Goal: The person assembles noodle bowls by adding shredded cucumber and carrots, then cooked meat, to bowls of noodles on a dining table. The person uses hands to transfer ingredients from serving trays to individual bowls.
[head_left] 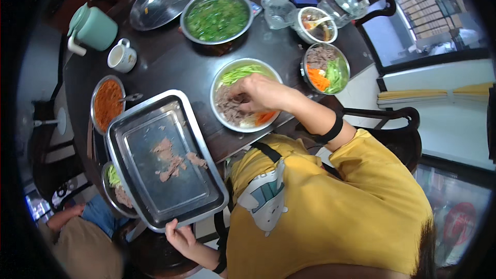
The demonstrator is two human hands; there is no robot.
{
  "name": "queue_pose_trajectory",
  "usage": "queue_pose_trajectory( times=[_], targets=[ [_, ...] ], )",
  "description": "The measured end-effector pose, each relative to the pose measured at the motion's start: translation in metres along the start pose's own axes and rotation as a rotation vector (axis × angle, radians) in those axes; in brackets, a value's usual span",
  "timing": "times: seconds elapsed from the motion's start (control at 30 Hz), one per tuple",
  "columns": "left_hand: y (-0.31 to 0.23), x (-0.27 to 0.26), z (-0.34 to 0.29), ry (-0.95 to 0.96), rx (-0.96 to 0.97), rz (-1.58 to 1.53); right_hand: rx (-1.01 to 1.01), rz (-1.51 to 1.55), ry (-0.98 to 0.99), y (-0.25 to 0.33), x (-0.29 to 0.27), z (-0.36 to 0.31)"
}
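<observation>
My left hand (181,236) grips the near rim of a rectangular metal tray (192,116), fingers under it and thumb at the edge. The tray is tilted, and a few scraps of cooked meat (168,157) lie on its bottom. My right hand (261,93) reaches into a round metal bowl (274,72), its fingers bunched on sliced meat (227,104). Around that meat the bowl also holds green shredded vegetable (240,74) and orange carrot shreds (265,118). The palm hides part of the bowl's contents.
Further back stand a basin of leafy greens in liquid (217,18), an oval metal tray (161,5), a green jug (93,27) and a mug (122,57). Red sauce (108,104) sits left; a filled bowl (325,68) sits right. Another person (85,248) is at lower left.
</observation>
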State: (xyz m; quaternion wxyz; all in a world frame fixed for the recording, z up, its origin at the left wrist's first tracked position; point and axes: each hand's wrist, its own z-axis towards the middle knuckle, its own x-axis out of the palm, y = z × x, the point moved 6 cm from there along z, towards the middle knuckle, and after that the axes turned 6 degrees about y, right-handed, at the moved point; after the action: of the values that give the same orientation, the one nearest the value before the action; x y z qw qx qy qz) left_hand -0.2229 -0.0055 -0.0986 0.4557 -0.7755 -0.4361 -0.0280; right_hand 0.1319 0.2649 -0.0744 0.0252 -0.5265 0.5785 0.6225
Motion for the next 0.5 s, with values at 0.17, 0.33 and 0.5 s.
queue_pose_trajectory(
  times=[0.17,0.33,0.5],
  targets=[
    [0.003,-0.008,0.010,-0.072,0.005,-0.073,-0.022,0.069,-0.028,0.006,-0.003,-0.007],
    [-0.001,0.007,0.012,-0.110,0.040,-0.100,0.043,0.271,-0.261,-0.002,-0.053,-0.024],
    [-0.010,0.002,0.000,-0.142,0.090,-0.100,0.090,0.280,-0.339,-0.017,-0.084,-0.025]
  ],
)
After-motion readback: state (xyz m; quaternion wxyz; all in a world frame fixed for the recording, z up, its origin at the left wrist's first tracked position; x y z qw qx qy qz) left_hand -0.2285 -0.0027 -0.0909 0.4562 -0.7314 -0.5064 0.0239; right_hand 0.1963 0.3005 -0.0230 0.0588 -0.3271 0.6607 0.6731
